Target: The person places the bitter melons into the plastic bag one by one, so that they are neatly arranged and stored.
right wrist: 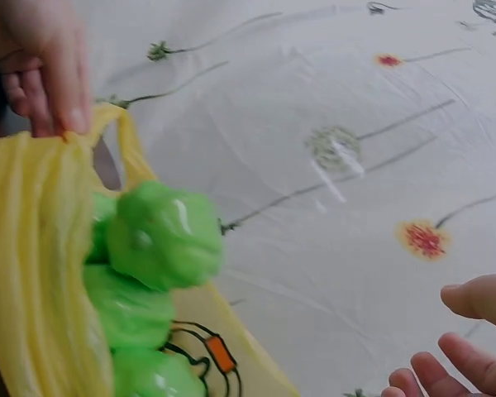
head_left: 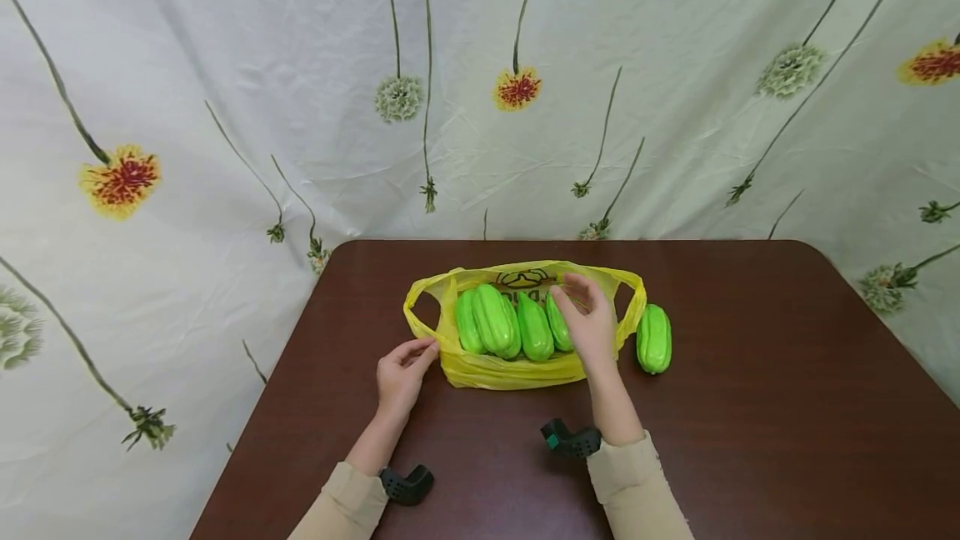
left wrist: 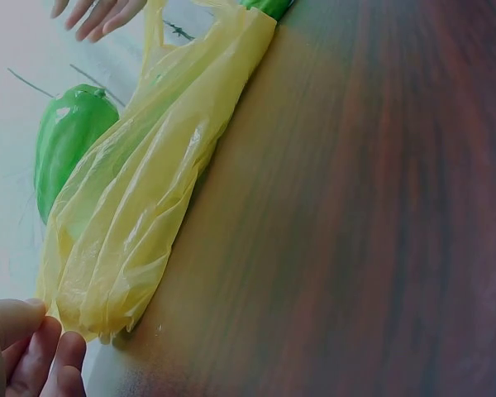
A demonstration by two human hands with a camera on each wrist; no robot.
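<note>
A thin yellow plastic bag (head_left: 495, 375) lies on the table with its mouth open, holding several glossy green, ridged, oblong fruits (head_left: 491, 319). My left hand (head_left: 401, 377) pinches the bag's near rim at its left end between thumb and fingers, close by the left handle loop. Over the right part of the bag is my right hand (head_left: 591, 327), fingers spread and bent a little, nothing held. In the right wrist view its fingers (right wrist: 471, 364) stand apart from the bag. One more green fruit (head_left: 654, 340) lies on the table just right of the bag.
The dark brown wooden table (head_left: 765, 382) has rounded far corners. Behind it hangs a pale cloth (head_left: 675, 65) printed with flowers. Black wrist-camera straps (head_left: 407, 486) are worn on both wrists, below beige sleeves.
</note>
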